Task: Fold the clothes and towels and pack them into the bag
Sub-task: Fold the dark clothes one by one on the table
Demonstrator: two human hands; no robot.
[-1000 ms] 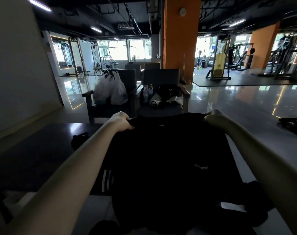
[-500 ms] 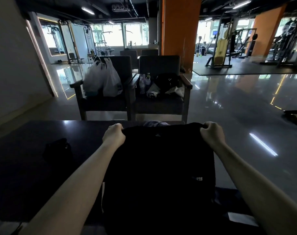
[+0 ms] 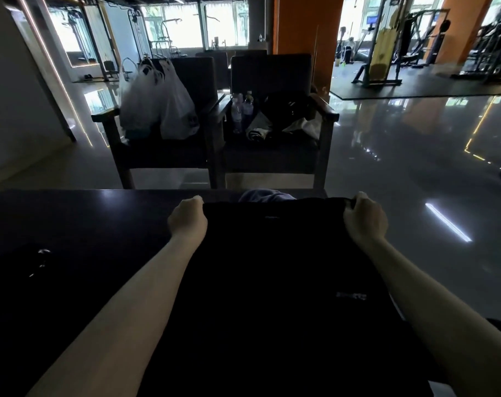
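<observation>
Left hand and right hand are both out ahead at the same height, fingers curled, each gripping one far corner of a black garment; left takes the left corner, right takes the right corner, and the top edge runs taut and straight between them. Garment spreads from that edge back toward the person between the two forearms, over the dark desk; cannot tell if the held edge rests on the desk or sits just above it. Small pale logo shows on the garment's right part. A greyish-purple cloth pokes up just behind the held edge, at the desk's far side. A small dark item with shiny glints lies on the desk's left part, well apart from the garment; too dark to identify. Beyond the desk, two dark armchairs stand side by side: the left chair carries white plastic bags, the right chair carries water bottles, a dark bag and some light cloth. Orange pillar behind the chairs, gym machines far right, glossy floor.
</observation>
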